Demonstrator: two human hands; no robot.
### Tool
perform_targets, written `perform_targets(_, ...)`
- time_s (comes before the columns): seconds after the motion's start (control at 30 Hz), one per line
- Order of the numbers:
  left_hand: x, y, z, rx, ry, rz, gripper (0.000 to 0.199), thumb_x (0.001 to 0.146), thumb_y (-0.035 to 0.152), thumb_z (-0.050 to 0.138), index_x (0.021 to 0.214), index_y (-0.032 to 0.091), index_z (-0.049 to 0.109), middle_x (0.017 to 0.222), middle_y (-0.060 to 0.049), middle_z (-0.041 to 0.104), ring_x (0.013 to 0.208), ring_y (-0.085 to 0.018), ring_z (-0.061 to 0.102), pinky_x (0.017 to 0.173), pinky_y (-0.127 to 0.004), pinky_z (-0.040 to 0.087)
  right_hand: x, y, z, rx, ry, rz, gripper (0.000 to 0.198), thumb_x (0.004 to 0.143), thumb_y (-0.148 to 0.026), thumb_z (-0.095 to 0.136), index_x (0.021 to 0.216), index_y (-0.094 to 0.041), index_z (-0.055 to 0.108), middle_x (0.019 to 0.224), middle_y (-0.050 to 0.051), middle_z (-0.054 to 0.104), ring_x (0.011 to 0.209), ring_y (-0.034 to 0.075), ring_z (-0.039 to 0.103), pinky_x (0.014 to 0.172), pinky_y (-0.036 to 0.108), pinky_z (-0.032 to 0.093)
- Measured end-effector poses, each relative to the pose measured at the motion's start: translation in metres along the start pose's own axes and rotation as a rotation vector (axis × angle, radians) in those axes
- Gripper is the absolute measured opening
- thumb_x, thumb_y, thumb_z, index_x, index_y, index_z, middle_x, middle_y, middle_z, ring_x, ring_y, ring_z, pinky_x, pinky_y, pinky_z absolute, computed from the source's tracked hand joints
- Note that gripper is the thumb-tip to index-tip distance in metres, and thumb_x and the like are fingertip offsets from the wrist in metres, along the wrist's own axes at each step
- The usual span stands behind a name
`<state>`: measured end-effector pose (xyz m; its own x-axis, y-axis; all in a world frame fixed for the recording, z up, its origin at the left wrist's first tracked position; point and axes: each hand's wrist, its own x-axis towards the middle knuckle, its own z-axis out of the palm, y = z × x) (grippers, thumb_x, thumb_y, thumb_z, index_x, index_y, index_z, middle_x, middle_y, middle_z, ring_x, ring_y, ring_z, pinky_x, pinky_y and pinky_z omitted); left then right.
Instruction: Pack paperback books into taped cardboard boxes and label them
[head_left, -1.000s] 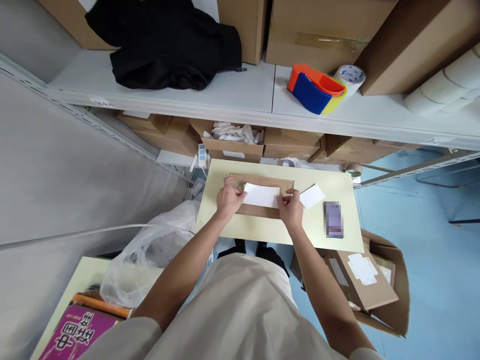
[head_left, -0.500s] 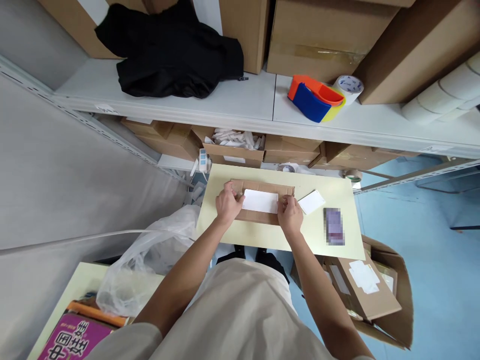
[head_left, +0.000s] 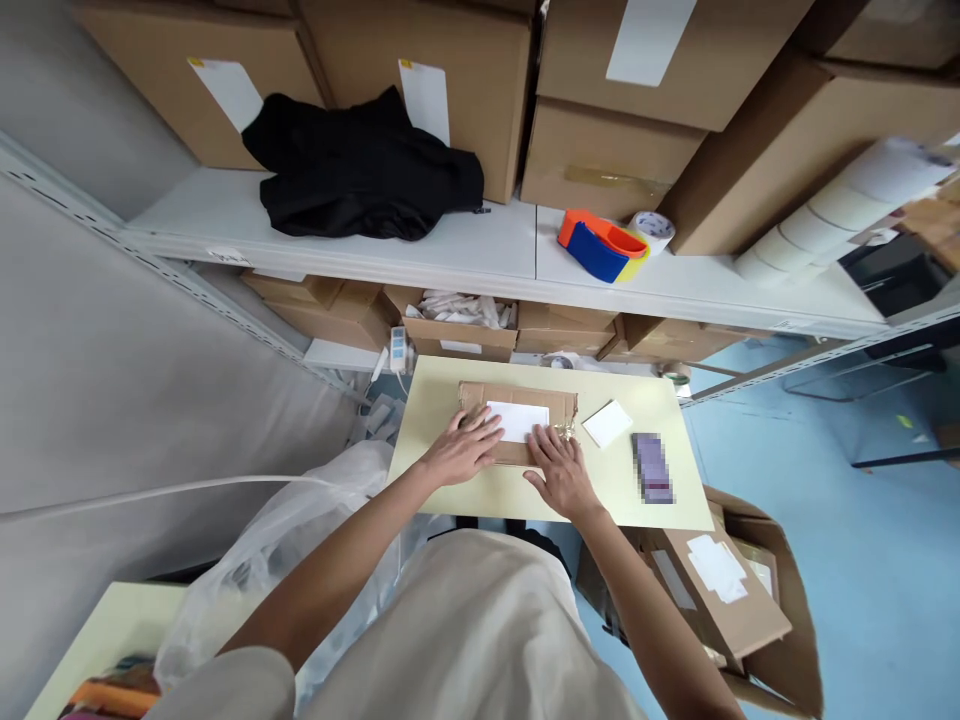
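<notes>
A flat cardboard box [head_left: 517, 455] lies on the pale yellow table, with a white label [head_left: 517, 420] on its top face. My left hand [head_left: 463, 448] rests flat on the left part of the box, fingers stretched over the label's left end. On the label's lower right corner and the cardboard beside it lies my right hand [head_left: 561, 470], its fingers spread. Shiny clear tape shows at the box's right end. To the right of the box is a small stack of white labels [head_left: 607, 424], and beyond it a blurred-out purple phone-like object [head_left: 652, 468].
Behind the table [head_left: 450, 500] runs a grey shelf [head_left: 510, 240] with cartons, a black garment [head_left: 367, 170], tape rolls [head_left: 652, 232] and an orange-blue-yellow holder [head_left: 600, 248]. An open carton [head_left: 795, 600] stands at the lower right. A clear plastic bag [head_left: 255, 580] hangs at the left.
Both hands have gone from pinching the label's two ends to lying flat on it and the box. The camera view has tilted up, showing more of the shelf.
</notes>
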<state>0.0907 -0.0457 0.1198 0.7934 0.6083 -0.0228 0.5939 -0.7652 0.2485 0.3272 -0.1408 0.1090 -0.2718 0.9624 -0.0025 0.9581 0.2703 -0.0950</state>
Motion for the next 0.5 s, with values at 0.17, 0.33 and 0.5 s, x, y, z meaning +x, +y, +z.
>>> perform_targets(0.17, -0.014, -0.01, 0.0, 0.033, 0.011, 0.037, 0.05, 0.092, 0.038, 0.048, 0.14, 0.026, 0.045, 0.15, -0.01, 0.041, 0.144, -0.026, 0.026, 0.113, -0.051, 0.023, -0.002, -0.007, 0.002, -0.035, 0.077, 0.13, 0.056, 0.098, -0.043, 0.029, 0.143, -0.012, 0.041, 0.146, 0.016, 0.044, 0.137, 0.032, 0.036, 0.111, 0.052, 0.023)
perform_targets(0.33, 0.012, -0.009, -0.005, 0.022, 0.042, -0.023, 0.055, 0.093, 0.043, 0.043, 0.143, 0.021, 0.04, 0.151, -0.013, 0.038, 0.142, -0.026, 0.03, 0.112, -0.051, 0.024, 0.033, -0.013, -0.002, -0.022, 0.032, 0.031, 0.062, 0.097, -0.049, 0.031, 0.146, -0.011, 0.036, 0.151, 0.016, 0.035, 0.14, 0.03, 0.032, 0.111, 0.047, 0.027)
perform_targets(0.5, 0.015, -0.019, -0.008, 0.066, 0.076, -0.154, 0.049, 0.092, 0.035, 0.044, 0.139, 0.025, 0.046, 0.153, -0.01, 0.036, 0.145, -0.029, 0.021, 0.113, -0.058, 0.018, 0.031, -0.006, 0.006, -0.057, 0.053, 0.223, 0.066, 0.095, -0.052, 0.034, 0.145, -0.008, 0.037, 0.15, 0.021, 0.034, 0.141, 0.036, 0.029, 0.112, 0.058, 0.019)
